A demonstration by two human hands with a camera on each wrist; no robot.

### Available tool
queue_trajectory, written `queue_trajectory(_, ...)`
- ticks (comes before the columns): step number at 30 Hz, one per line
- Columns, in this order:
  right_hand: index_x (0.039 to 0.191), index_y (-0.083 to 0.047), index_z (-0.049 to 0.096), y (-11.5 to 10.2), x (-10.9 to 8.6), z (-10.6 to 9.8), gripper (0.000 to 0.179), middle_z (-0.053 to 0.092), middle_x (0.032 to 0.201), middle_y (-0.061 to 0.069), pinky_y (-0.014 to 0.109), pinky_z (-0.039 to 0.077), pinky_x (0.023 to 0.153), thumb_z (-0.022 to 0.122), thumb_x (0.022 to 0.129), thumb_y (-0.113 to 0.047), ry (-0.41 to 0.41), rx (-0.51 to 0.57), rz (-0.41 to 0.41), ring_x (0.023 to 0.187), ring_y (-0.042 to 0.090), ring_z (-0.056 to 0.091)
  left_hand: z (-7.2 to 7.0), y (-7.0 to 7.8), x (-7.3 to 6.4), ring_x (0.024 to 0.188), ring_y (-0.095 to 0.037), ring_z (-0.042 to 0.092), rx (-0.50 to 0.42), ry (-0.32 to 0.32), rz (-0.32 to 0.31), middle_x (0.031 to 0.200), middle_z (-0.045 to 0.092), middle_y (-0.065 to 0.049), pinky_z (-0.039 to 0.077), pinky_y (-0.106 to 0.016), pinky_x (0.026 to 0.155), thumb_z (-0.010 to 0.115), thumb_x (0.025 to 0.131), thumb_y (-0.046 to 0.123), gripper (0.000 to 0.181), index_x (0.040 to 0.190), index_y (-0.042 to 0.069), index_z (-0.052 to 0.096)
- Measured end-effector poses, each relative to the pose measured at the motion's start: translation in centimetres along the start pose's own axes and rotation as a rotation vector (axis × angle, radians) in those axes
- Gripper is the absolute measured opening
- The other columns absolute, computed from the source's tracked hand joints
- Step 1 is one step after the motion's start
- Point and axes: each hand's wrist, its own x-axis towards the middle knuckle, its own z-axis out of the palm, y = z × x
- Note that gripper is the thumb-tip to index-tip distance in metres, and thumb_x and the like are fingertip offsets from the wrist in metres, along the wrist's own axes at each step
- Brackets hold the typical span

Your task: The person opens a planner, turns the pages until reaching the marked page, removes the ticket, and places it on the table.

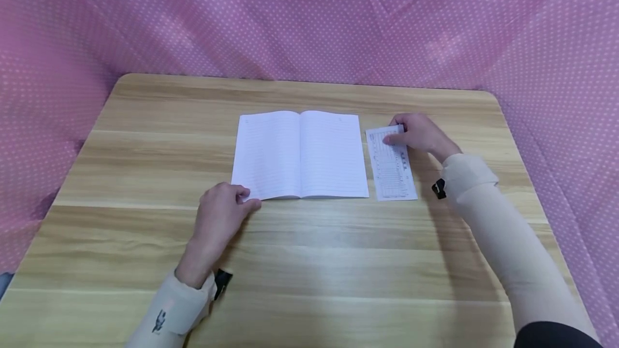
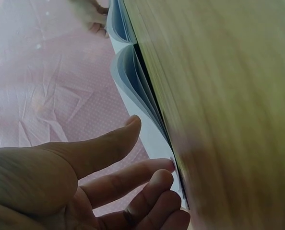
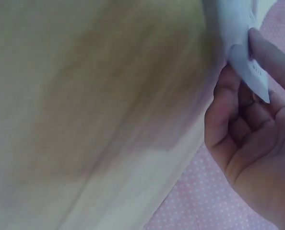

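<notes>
An open lined notebook (image 1: 333, 154) lies on the wooden table, both blank pages facing up. At its lower left corner is my left hand (image 1: 220, 214); the index fingertip touches the page edge, while the thumb stands apart from the other fingers. In the left wrist view, the notebook's leaves (image 2: 133, 79) arch up beside the fingers. To the right of the notebook, my right hand (image 1: 419, 132) pinches a printed paper slip (image 1: 393, 173) by its upper right corner, thumb on top. The right wrist view shows the slip's corner (image 3: 253, 79) bent between thumb and fingers.
The wooden table (image 1: 309, 262) extends around the notebook, with its far edge behind it. A pink dotted cloth (image 1: 309, 20) hangs behind and along both sides. Black clips (image 1: 439, 189) sit at both sleeve cuffs.
</notes>
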Motion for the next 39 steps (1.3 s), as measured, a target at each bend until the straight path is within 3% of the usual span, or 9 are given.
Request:
queue_trajectory(4, 0.120, -0.005, 0.070, 0.1, -0.4, 0.5, 0.026, 0.069, 0.112, 0.016, 0.048, 0.049, 0.086, 0.078, 0.104, -0.023, 0.037, -0.058, 0.032, 0.097, 0.033, 0.062, 0.0, 0.0, 0.0, 0.090, -0.031, 0.061, -0.001, -0.001, -0.003, 0.102, 0.075, -0.016, 0.051, -0.046, 0.082, 0.087, 0.097, 0.020, 0.035, 0.119, -0.006, 0.080)
queue_trajectory(9, 0.125, -0.008, 0.068, 0.2, -0.7, 0.9, 0.032, 0.065, 0.107, 0.016, 0.048, 0.047, 0.082, 0.078, 0.103, -0.029, 0.090, -0.113, 0.061, 0.094, 0.034, 0.059, 0.0, 0.1, 0.0, 0.090, -0.031, 0.062, 0.002, 0.003, -0.004, 0.102, 0.075, -0.016, 0.051, -0.046, 0.083, 0.087, 0.096, 0.020, 0.035, 0.119, -0.006, 0.080)
queue_trajectory(19, 0.123, -0.007, 0.073, 0.2, -1.1, 1.2, 0.038, 0.064, 0.106, 0.014, 0.050, 0.046, 0.081, 0.082, 0.098, -0.035, 0.185, -0.282, -0.013, 0.092, 0.034, 0.059, -0.1, 0.0, 0.0, 0.092, -0.032, 0.061, -0.010, 0.005, -0.010, 0.104, 0.076, -0.018, 0.050, -0.045, 0.083, 0.088, 0.096, 0.019, 0.034, 0.118, -0.006, 0.081)
queue_trajectory(27, 0.124, -0.006, 0.073, 0.0, -1.2, 1.3, 0.038, 0.066, 0.118, 0.016, 0.055, 0.049, 0.090, 0.083, 0.098, -0.032, 0.197, -0.287, -0.032, 0.102, 0.036, 0.062, -0.1, 0.0, 0.0, 0.090, -0.030, 0.061, 0.006, 0.011, 0.009, 0.102, 0.076, -0.017, 0.049, -0.045, 0.080, 0.088, 0.096, 0.020, 0.035, 0.117, -0.006, 0.081)
queue_trajectory(35, 0.125, -0.004, 0.072, -0.1, -1.4, 1.3, 0.039, 0.064, 0.112, 0.016, 0.054, 0.049, 0.088, 0.082, 0.098, -0.031, 0.210, -0.305, -0.058, 0.100, 0.036, 0.061, -0.1, 0.1, 0.0, 0.092, -0.032, 0.060, 0.008, 0.005, 0.005, 0.102, 0.075, -0.018, 0.049, -0.046, 0.082, 0.088, 0.096, 0.021, 0.035, 0.116, -0.006, 0.081)
queue_trajectory(39, 0.127, -0.005, 0.072, -0.4, -1.6, 1.4, 0.038, 0.067, 0.121, 0.019, 0.059, 0.049, 0.093, 0.080, 0.100, -0.031, 0.236, -0.273, -0.073, 0.107, 0.039, 0.063, -0.1, 0.0, -0.1, 0.092, -0.033, 0.060, 0.003, 0.014, 0.011, 0.102, 0.073, -0.018, 0.048, -0.046, 0.082, 0.088, 0.095, 0.022, 0.034, 0.114, -0.006, 0.082)
